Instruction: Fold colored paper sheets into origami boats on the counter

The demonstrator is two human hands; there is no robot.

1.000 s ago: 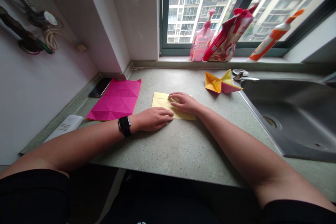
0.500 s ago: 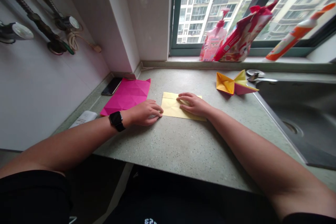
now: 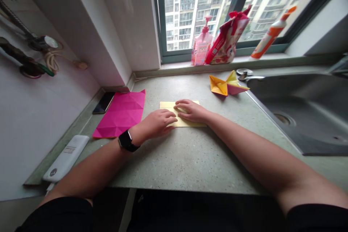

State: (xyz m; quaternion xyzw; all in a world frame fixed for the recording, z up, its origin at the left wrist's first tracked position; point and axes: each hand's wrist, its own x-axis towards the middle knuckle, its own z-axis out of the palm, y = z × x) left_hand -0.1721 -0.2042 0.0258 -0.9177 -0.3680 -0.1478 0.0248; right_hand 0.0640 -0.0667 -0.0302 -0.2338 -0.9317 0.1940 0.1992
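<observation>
While a piece of yellow paper (image 3: 187, 123) was held down on the counter (image 3: 190, 163), two hands were seen close together in the head view. The right hand (image 3: 191, 110) was laid on the paper with its fingers a bit spread. The left hand (image 3: 159, 122) was placed over the paper's left part, its fingers loosely bent and its thumb apart; whether the paper was touched by their tips could not be told. A creased pink sheet (image 3: 122, 112) was seen to the left, and a folded paper shape (image 3: 219, 86) near the sink (image 3: 310, 116). The step seemed to be the pressing of a fold. For the next move, straight edges and a steady press were probably needed.
</observation>
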